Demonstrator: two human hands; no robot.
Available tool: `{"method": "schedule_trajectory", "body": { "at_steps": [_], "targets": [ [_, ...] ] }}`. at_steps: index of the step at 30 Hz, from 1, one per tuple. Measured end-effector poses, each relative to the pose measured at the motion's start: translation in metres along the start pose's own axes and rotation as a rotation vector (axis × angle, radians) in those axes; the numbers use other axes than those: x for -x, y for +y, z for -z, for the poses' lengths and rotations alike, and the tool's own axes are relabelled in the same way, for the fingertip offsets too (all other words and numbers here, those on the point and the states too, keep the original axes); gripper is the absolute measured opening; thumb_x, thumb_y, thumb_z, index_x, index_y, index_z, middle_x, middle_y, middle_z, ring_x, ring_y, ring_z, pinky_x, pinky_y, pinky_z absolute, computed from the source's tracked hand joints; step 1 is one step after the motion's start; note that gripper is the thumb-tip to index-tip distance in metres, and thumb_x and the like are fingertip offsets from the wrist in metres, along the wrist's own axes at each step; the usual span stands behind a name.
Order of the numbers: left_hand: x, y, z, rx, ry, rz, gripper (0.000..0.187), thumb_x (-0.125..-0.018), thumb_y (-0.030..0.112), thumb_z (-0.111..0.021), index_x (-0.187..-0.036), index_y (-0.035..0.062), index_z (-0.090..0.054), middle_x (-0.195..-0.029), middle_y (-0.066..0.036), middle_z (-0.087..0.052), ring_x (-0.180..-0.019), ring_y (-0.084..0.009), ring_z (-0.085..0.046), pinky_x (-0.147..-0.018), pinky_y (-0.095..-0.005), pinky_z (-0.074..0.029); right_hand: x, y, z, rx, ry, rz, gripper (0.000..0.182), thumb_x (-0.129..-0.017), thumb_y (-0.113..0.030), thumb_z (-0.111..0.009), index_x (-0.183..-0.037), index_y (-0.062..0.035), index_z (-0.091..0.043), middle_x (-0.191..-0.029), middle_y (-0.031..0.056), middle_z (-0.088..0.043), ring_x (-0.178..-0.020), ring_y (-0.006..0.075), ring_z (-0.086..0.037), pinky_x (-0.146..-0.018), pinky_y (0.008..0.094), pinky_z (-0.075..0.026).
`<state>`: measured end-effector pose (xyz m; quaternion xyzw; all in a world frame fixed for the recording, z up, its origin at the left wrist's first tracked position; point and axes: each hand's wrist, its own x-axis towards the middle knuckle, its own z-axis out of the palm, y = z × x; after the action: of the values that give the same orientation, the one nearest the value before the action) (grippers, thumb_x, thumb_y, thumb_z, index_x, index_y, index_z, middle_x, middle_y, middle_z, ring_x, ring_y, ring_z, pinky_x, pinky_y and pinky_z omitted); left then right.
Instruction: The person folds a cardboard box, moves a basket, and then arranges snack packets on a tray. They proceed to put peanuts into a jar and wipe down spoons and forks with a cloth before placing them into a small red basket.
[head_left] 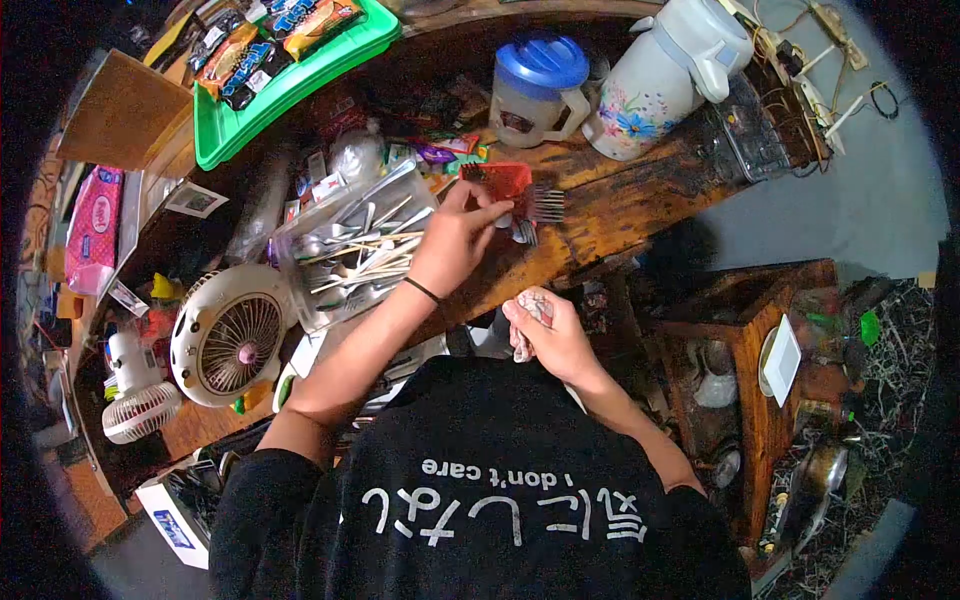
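Head view. Item: red translucent plastic holder (497,181) with metal forks (545,204), sitting on the dark brown wooden desk (610,205), just right of centre and near its front edge. Fork tines are fanning out of its right side; a few more handles are showing below it.

Left hand (455,238): reaching over the desk, fingers curling together onto the holder's near edge, pinching it.

Right hand (548,330): hovering close to the body, fingers closing around a small pale patterned bundle (530,312); whether cloth or wrapped cutlery cannot be told.

Progress, as a judgement: sorting appears to be midway, as the clear plastic tub of spoons and chopsticks (350,250) to the left is holding much loose cutlery, while the holder is carrying only some forks.

Nearby: a white round fan (232,335) at the near left.
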<state>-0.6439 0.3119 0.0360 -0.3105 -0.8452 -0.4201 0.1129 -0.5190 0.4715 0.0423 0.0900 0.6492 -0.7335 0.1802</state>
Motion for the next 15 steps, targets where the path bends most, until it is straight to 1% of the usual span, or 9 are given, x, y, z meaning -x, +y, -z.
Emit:
{"method": "schedule_trajectory", "body": {
  "at_steps": [1,2,4,5,7,8,10,14,15],
  "targets": [
    [0.003,-0.001,-0.003,0.020,-0.020,0.020,0.039,-0.075,-0.004,-0.062,-0.110,0.0108,-0.067,-0.090,-0.014,-0.050,-0.086,-0.0320,-0.056,-0.076,-0.0401,-0.048,0.000,0.001,0.000,-0.009,0.009,-0.009,0.019,-0.094,-0.021,-0.059,-0.084,-0.0053,-0.055,-0.061,-0.0019,-0.055,-0.049,0.0043,-0.049,-0.045,0.0201,-0.039],
    [0.005,-0.002,-0.006,0.020,-0.022,0.021,0.039,-0.075,-0.004,-0.062,-0.110,0.0108,-0.067,-0.090,-0.014,-0.050,-0.086,-0.0320,-0.056,-0.076,-0.0401,-0.048,0.000,0.000,0.000,-0.011,0.009,-0.010,0.019,-0.094,-0.021,-0.059,-0.084,-0.0053,-0.055,-0.061,-0.0019,-0.055,-0.049,0.0043,-0.049,-0.045,0.0201,-0.039],
    [0.007,-0.004,-0.009,-0.030,-0.103,0.064,0.037,-0.075,-0.002,-0.062,-0.111,0.0091,-0.066,-0.090,-0.015,-0.051,-0.088,-0.0326,-0.056,-0.077,-0.0399,-0.048,0.000,-0.001,0.000,0.005,0.014,-0.017,0.019,-0.094,-0.021,-0.059,-0.085,-0.0049,-0.055,-0.062,-0.0020,-0.055,-0.049,0.0042,-0.049,-0.046,0.0201,-0.040],
    [0.008,-0.004,-0.009,-0.030,-0.103,0.065,0.037,-0.075,-0.002,-0.062,-0.111,0.0091,-0.066,-0.090,-0.015,-0.051,-0.088,-0.0326,-0.056,-0.077,-0.0399,-0.048,-0.001,-0.001,0.001,0.005,0.013,-0.017,0.019,-0.094,-0.021,-0.059,-0.085,-0.0049,-0.055,-0.062,-0.0020,-0.055,-0.049,0.0042,-0.049,-0.046,0.0201,-0.040],
    [0.009,-0.002,-0.008,-0.058,-0.154,0.048,0.034,-0.076,0.003,-0.063,-0.110,0.0044,-0.064,-0.091,-0.016,-0.052,-0.089,-0.0334,-0.056,-0.079,-0.0405,-0.048,-0.002,0.001,0.002,0.007,-0.001,0.027,0.020,-0.094,-0.022,-0.059,-0.085,-0.0047,-0.055,-0.062,-0.0022,-0.055,-0.050,0.0041,-0.050,-0.046,0.0202,-0.040],
    [0.009,0.000,-0.007,-0.059,-0.152,0.049,0.034,-0.076,0.003,-0.063,-0.110,0.0044,-0.064,-0.091,-0.016,-0.052,-0.089,-0.0334,-0.056,-0.079,-0.0405,-0.048,-0.002,0.000,0.001,0.008,-0.002,0.027,0.020,-0.094,-0.022,-0.059,-0.085,-0.0047,-0.055,-0.062,-0.0022,-0.055,-0.050,0.0041,-0.050,-0.046,0.0202,-0.040],
    [0.009,0.003,-0.004,-0.081,-0.144,0.005,0.035,-0.074,0.009,-0.065,-0.108,-0.0001,-0.063,-0.094,-0.016,-0.053,-0.090,-0.0340,-0.055,-0.080,-0.0405,-0.048,-0.002,-0.004,0.000,-0.048,0.012,-0.018,0.020,-0.094,-0.022,-0.059,-0.085,-0.0047,-0.055,-0.062,-0.0024,-0.055,-0.051,0.0041,-0.050,-0.047,0.0203,-0.040],
    [0.009,0.005,0.001,-0.079,-0.162,-0.019,0.038,-0.074,0.012,-0.066,-0.110,-0.0002,-0.062,-0.098,-0.016,-0.054,-0.093,-0.0343,-0.054,-0.083,-0.0424,-0.046,-0.004,-0.005,0.000,-0.025,0.001,0.000,0.020,-0.094,-0.022,-0.059,-0.085,-0.0047,-0.055,-0.062,-0.0022,-0.055,-0.051,0.0042,-0.050,-0.047,0.0203,-0.040],
    [0.009,0.006,0.002,-0.122,-0.158,-0.034,0.040,-0.073,0.012,-0.066,-0.112,0.0017,-0.061,-0.099,-0.016,-0.054,-0.095,-0.0342,-0.054,-0.085,-0.0429,-0.045,-0.004,-0.005,0.000,-0.033,-0.002,-0.006,0.020,-0.094,-0.022,-0.059,-0.086,-0.0047,-0.055,-0.063,-0.0020,-0.055,-0.051,0.0042,-0.050,-0.047,0.0203,-0.040]
  ]
}}
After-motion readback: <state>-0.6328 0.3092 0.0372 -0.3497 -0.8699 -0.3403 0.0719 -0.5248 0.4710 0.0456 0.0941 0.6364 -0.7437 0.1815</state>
